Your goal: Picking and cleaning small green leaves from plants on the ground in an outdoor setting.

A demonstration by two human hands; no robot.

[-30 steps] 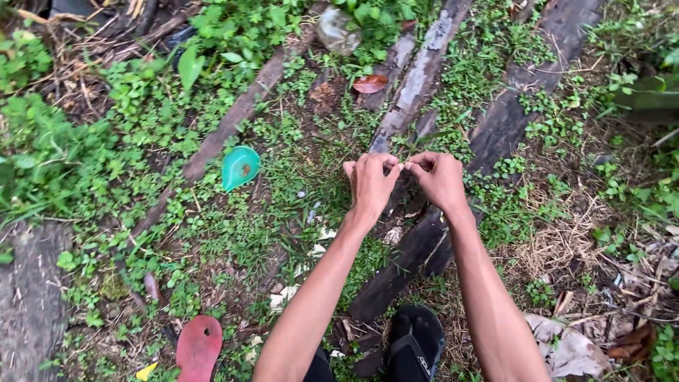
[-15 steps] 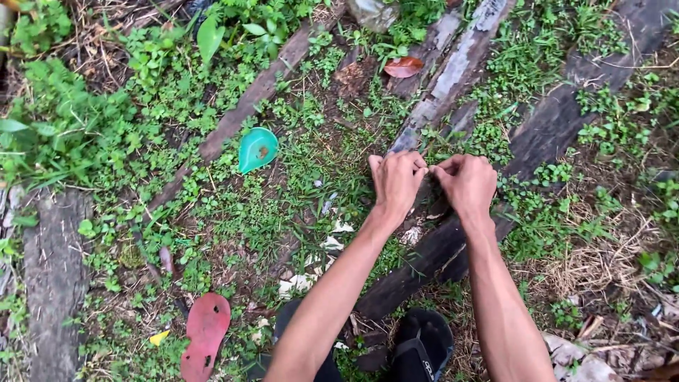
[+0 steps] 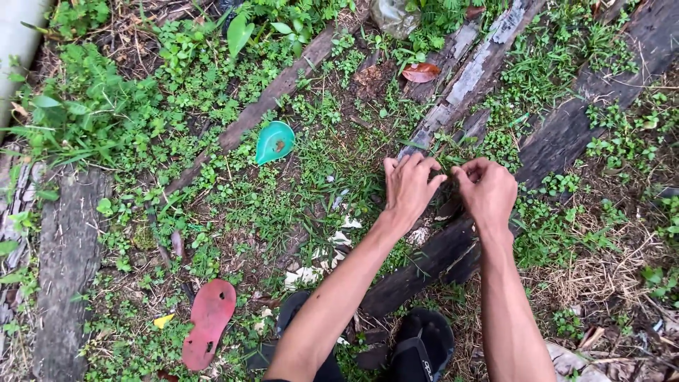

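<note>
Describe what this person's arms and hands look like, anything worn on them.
Both arms are bare from as far up as the picture shows down to the wrists, with no sleeves in view. The left hand and the right hand are bare too: no gloves, and no watch, bracelet or ring that can be made out. The forearms are slim and long. No marks show on them.

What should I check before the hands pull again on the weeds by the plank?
1. Left hand down at the weeds: ok, fingers curled at the plants.
2. Right hand grip: cannot tell, fingertips hidden behind the knuckles.
3. Hands close together over one spot: ok, nearly touching.
4. Plank under the hands: ok, lies flat on the ground.
5. Footing: ok, black sandal planted beside the plank.
6. Loose litter nearby: ok, green shard and red sole lie apart from the hands.
</note>
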